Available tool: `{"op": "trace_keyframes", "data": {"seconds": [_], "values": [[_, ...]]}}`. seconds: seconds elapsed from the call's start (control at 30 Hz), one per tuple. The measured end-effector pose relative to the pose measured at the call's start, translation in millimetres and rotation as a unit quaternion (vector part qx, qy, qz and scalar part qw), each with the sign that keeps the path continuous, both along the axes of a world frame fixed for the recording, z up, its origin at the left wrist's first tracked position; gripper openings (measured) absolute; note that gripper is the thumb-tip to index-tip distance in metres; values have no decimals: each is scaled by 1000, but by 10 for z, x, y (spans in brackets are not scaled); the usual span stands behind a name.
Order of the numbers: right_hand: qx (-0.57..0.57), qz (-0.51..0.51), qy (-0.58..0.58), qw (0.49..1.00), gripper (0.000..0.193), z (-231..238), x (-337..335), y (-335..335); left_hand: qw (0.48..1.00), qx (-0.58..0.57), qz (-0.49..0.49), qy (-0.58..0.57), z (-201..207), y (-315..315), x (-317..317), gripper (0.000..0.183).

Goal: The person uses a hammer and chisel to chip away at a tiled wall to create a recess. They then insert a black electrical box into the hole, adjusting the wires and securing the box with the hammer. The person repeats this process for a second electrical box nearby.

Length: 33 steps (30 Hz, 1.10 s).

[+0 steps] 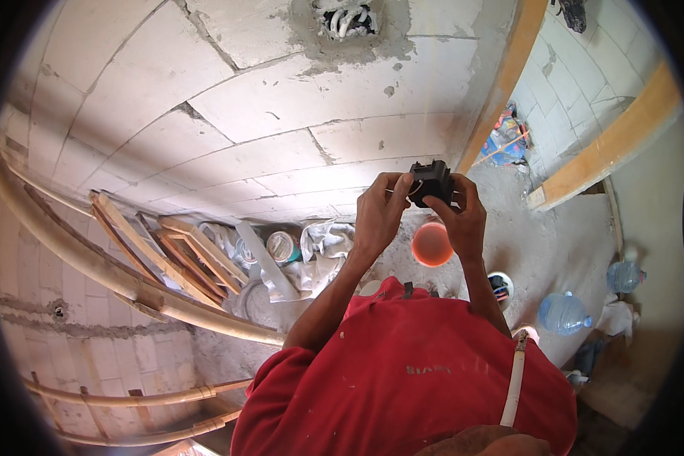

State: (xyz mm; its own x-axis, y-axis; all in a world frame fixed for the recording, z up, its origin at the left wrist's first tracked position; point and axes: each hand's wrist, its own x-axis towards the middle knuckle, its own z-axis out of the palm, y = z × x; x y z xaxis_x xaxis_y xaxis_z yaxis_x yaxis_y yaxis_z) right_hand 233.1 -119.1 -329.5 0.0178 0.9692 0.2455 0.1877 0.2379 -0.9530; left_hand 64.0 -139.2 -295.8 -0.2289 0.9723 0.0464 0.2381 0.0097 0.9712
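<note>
Out in front of my chest, both hands hold a small black boxy fitting (431,181), whose exact kind I cannot make out. My left hand (382,209) grips its left side, thumb and fingers closed on the edge. From the right, my right hand (463,216) pinches it, with the thumb across its lower face. A thin pale strand seems to show beside the left thumb. Below the fitting, an orange bucket (432,244) stands on the floor. A round recess with bundled white wires (349,21) is set in the block wall (281,99) ahead.
Wooden frames (159,247), a tin can (283,247) and crumpled sheeting (328,239) line the wall's foot. Curved-looking poles (129,281) cross at left. A white bucket (500,287) and large water bottles (564,313) stand at right. Wooden door posts (501,87) frame an opening.
</note>
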Motion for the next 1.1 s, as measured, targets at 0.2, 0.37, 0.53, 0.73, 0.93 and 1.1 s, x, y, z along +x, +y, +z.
{"op": "trace_keyframes", "data": {"seconds": [0.2,0.37,0.53,0.73,0.93,1.1], "values": [[-118,22,95,988,57,-3,-110,39,997,65,26,32,-74,-263,-16,32],[-207,136,174,953,50,66,-117,66,972,145,51,180,-252,-429,-139,24],[-224,196,204,933,48,241,-94,26,993,25,66,90,-52,-635,-192,36],[-84,105,176,975,51,474,-243,273,996,-24,-56,69,-75,-961,-79,42],[69,95,168,979,53,1097,-427,642,979,-67,-166,97,-95,-1085,-167,50],[165,83,56,981,55,1718,-543,806,974,-76,-184,105,-139,-1168,-263,49]]}}
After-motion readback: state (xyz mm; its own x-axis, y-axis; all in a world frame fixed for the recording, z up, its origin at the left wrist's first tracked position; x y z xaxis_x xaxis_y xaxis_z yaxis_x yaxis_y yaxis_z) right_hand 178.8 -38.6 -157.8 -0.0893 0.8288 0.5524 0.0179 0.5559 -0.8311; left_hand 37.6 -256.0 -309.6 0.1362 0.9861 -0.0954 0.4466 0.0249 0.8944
